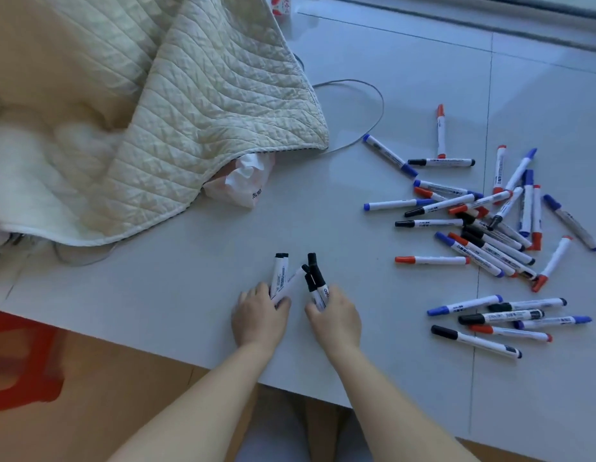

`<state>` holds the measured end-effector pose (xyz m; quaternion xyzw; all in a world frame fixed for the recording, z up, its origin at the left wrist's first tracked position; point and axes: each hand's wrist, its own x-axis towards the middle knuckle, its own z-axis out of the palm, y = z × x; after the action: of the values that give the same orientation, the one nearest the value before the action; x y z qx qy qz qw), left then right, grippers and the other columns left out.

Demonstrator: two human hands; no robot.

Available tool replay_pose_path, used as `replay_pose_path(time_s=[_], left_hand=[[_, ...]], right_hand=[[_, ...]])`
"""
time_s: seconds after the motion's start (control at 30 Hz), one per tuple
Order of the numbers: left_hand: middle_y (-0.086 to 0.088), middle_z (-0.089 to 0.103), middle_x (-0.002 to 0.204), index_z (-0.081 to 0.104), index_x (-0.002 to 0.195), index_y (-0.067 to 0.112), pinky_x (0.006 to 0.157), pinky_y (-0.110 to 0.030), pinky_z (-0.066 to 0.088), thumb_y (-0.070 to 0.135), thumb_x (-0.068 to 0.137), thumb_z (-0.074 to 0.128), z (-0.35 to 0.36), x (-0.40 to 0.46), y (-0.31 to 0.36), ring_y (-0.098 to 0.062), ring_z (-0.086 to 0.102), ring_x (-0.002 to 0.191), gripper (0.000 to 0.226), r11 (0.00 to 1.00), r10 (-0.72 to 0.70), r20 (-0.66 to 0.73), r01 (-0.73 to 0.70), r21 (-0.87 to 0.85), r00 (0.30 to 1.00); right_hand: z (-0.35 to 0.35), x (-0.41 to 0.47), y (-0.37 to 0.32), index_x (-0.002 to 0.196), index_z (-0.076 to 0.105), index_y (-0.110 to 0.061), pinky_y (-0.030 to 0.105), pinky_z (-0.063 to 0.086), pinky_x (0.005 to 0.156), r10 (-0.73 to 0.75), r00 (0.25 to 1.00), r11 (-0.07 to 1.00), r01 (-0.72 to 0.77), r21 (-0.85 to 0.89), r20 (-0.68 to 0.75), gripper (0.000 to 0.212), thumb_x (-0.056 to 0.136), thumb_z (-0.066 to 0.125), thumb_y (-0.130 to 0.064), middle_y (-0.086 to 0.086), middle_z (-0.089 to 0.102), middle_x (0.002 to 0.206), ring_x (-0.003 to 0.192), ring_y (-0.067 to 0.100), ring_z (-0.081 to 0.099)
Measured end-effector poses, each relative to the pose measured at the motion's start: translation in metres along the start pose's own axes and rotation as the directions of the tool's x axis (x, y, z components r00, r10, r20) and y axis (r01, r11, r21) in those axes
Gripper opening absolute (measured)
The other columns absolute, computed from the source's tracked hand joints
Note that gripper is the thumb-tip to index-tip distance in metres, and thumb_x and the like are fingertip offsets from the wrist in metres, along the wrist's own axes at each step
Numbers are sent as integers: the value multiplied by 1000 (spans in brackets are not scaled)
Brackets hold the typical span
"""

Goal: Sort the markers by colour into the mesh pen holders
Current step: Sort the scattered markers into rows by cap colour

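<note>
Two bare forearms, no sleeves or jewellery (pale trousers showing below the table edge).

Tabletop (190, 295): quilt (190, 111) at far left, over a crumpled bag (243, 181). Cable (373, 105) loops beside the quilt. Loose markers (490, 221) scattered right. Two hands near centre, left hand (260, 318) and right hand (336, 318), each holding markers.

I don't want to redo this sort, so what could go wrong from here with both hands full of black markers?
1. The left hand and right hand each grip several black markers fanned loosely; one could slip out.
2. No mesh holder is in view, so the bundles have nowhere visible to go.
3. The mixed pile overlaps heavily; pulling one marker may roll others.
</note>
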<state>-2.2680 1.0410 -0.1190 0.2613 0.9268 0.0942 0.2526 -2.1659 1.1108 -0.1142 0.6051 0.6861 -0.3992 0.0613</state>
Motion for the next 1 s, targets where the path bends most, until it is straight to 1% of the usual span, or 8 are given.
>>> replay_pose_path(time_s=[0.17, 0.27, 0.33, 0.43, 0.53, 0.7, 0.9, 1.0], left_hand=[[-4, 55, 94, 57, 85, 13, 68, -33, 32, 54, 89, 38, 12, 4, -9, -25, 50, 93, 46, 987, 76, -99, -61, 149, 992], [-8, 53, 99, 53, 89, 13, 71, -36, 35, 48, 91, 38, 17, 3, -10, -27, 49, 95, 39, 990, 77, -121, -61, 129, 990], [-8, 52, 102, 52, 96, 13, 73, -37, 36, 43, 92, 40, 18, 2, -9, -27, 49, 98, 33, 997, 62, -141, -54, 58, 988], [-10, 51, 112, 51, 113, 11, 79, -39, 37, 41, 92, 44, 15, 2, -6, -28, 49, 105, 38, 999, 22, -139, -27, -37, 990], [-8, 50, 118, 46, 122, 12, 84, -38, 37, 41, 92, 45, 11, 4, -8, -25, 48, 110, 42, 996, 42, -94, -49, -80, 995], [-2, 50, 118, 43, 128, 17, 88, -34, 39, 43, 91, 47, 4, 4, -9, -19, 49, 108, 45, 981, 110, 1, -109, -164, 994], [1, 52, 115, 45, 121, 22, 72, -30, 42, 42, 90, 47, 0, 4, -8, -19, 53, 101, 36, 982, 126, 55, -116, -149, 991], [0, 50, 121, 44, 123, 20, 77, -33, 45, 40, 91, 46, -4, 3, -7, -20, 52, 106, 38, 986, 88, 78, -76, -151, 993]], right_hand=[[17, -1, -4, 97, 51, -11, 32, 37, 62, -41, 981, 999, 38, -22, -187, 18, 84, 52, -24, 5, 57, 87, 86, 24, 49], [25, -2, -5, 110, 55, -6, 36, 38, 73, -98, 951, 993, 76, -87, -292, 29, 86, 55, -23, 11, 58, 100, 95, 30, 49], [27, 0, -5, 126, 49, -6, 40, 38, 78, -111, 940, 984, 57, -172, -322, 44, 88, 54, -28, 14, 54, 111, 100, 33, 47], [27, 6, -2, 145, 22, -11, 40, 35, 86, -49, 956, 962, -33, -272, -289, 62, 94, 39, -41, 11, 41, 129, 109, 30, 40], [27, 9, -1, 148, 4, -14, 39, 34, 85, 2, 962, 933, -100, -346, -273, 66, 95, 26, -47, 8, 33, 133, 111, 26, 35], [22, 8, 1, 148, 2, -16, 37, 40, 78, 68, 975, 942, -133, -307, -214, 63, 97, 21, -47, 10, 32, 131, 110, 25, 37], [23, 3, 1, 148, 8, -20, 32, 39, 66, -10, 992, 972, -20, -236, -126, 59, 97, 25, -44, 8, 36, 123, 102, 26, 45], [17, -1, 3, 147, 13, -21, 33, 39, 68, -25, 995, 985, 8, -175, -95, 57, 97, 27, -46, 7, 38, 125, 102, 27, 50]])
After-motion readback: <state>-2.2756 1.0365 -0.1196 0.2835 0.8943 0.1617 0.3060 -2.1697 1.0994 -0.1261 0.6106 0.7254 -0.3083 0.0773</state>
